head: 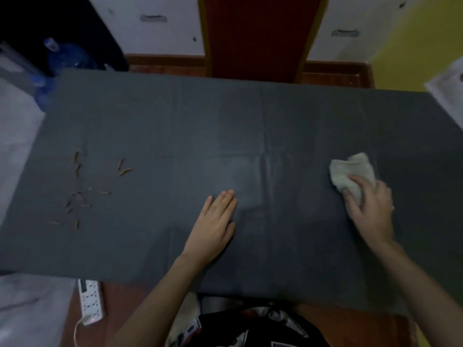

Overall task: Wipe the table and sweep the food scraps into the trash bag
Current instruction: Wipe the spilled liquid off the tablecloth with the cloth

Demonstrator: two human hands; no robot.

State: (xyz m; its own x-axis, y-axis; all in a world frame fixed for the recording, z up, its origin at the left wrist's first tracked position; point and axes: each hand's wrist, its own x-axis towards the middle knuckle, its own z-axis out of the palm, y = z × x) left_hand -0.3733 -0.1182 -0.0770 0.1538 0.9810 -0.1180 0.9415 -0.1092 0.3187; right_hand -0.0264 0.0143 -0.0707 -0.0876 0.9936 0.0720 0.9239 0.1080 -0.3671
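A dark grey table [225, 116] fills most of the view. Several small brown food scraps [80, 191] lie scattered on its left side. My right hand [370, 209] presses a crumpled off-white cloth [350, 171] onto the table's right part, fingers curled over the cloth's near end. My left hand [215, 224] lies flat, palm down, near the table's middle front, holding nothing. No trash bag is visible that I can tell.
A white power strip [90, 301] lies on the floor below the table's front left edge. A blue water bottle [65, 58] stands beyond the far left corner. A red-brown chair back [255, 36] stands behind the far edge.
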